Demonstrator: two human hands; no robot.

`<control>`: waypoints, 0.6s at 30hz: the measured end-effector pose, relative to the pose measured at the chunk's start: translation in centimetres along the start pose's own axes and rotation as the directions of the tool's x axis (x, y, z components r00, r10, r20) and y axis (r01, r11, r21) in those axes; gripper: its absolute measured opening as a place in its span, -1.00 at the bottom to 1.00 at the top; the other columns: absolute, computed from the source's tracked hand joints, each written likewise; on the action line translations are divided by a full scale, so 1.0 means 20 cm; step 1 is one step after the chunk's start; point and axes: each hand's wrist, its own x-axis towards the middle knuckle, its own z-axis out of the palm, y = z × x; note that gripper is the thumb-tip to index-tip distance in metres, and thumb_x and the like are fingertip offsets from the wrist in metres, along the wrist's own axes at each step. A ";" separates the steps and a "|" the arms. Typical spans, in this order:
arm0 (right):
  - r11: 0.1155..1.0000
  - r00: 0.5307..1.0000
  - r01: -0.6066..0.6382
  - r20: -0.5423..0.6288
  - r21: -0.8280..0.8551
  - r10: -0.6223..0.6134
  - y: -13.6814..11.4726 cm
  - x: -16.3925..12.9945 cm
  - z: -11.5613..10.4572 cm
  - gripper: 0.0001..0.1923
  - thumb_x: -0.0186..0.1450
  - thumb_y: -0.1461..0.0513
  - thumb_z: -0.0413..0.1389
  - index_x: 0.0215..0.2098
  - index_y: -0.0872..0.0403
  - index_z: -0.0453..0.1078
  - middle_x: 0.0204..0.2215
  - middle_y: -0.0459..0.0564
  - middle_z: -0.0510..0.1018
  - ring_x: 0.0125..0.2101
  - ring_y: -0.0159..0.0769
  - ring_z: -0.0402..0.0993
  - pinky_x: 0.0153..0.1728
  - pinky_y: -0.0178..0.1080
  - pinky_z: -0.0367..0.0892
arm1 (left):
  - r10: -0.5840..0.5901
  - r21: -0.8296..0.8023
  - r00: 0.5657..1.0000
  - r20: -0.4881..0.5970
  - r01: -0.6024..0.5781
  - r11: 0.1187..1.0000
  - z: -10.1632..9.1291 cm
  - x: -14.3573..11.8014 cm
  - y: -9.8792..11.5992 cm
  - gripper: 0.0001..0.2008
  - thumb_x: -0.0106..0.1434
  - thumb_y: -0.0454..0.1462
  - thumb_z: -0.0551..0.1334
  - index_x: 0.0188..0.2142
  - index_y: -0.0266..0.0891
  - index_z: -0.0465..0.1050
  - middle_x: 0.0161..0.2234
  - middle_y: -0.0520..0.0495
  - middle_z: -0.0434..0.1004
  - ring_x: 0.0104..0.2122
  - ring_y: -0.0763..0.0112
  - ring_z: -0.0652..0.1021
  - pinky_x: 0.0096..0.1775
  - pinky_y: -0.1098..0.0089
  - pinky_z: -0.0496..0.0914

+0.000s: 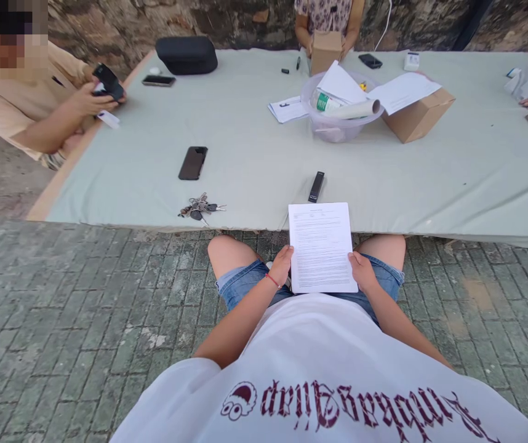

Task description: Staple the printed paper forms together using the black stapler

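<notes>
A stack of printed paper sheets [323,249] is held over my lap, its far edge overlapping the table's front edge. My left hand [282,264] grips its left side, thumb near the edge and a red string around the wrist. On the opposite side my right hand [360,271] grips the right edge in the same way. The fingers under the sheets are hidden. Just beyond the top of the stack lies a small black stapler-like object [316,186]. A bunch of keys [202,207] rests to the left, near the table edge.
The cloth-covered table [245,166] carries a black phone [193,163], a plastic basin [338,126] with papers and a bottle, a cardboard box [418,117] and a black case [186,55]. Other people sit around it; one at the left holds a black device [108,83].
</notes>
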 end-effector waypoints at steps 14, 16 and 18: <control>0.968 0.985 0.174 0.007 -0.181 -0.175 -0.08 -0.09 -0.07 -0.38 0.36 -0.35 -0.08 -0.42 -0.03 0.26 -0.49 -0.08 0.44 -0.43 -0.20 0.29 -0.34 -0.15 0.23 | 0.315 0.113 0.949 0.007 -0.314 0.943 0.17 0.22 0.34 -0.61 0.32 0.09 0.28 -0.28 -0.18 0.43 -0.30 -0.04 0.56 -0.24 0.29 0.52 -0.10 0.27 0.40; 0.973 0.984 0.176 -0.001 -0.149 -0.178 -0.06 -0.09 -0.07 -0.40 0.36 -0.33 -0.05 -0.42 -0.03 0.28 -0.49 -0.08 0.44 -0.43 -0.19 0.30 -0.34 -0.15 0.25 | 0.360 0.180 0.932 0.025 -0.359 0.916 0.17 0.21 0.36 -0.58 0.33 0.13 0.26 -0.33 -0.17 0.40 -0.35 -0.03 0.53 -0.28 0.30 0.50 -0.15 0.29 0.39; 0.982 0.985 0.166 -0.026 -0.093 -0.169 -0.03 -0.10 -0.05 -0.41 0.35 -0.32 -0.02 -0.42 -0.03 0.29 -0.48 -0.07 0.45 -0.42 -0.18 0.30 -0.35 -0.14 0.27 | 0.414 0.265 0.910 0.011 -0.402 0.877 0.17 0.21 0.38 -0.56 0.34 0.14 0.23 -0.38 -0.16 0.36 -0.39 -0.01 0.49 -0.32 0.32 0.47 -0.20 0.30 0.37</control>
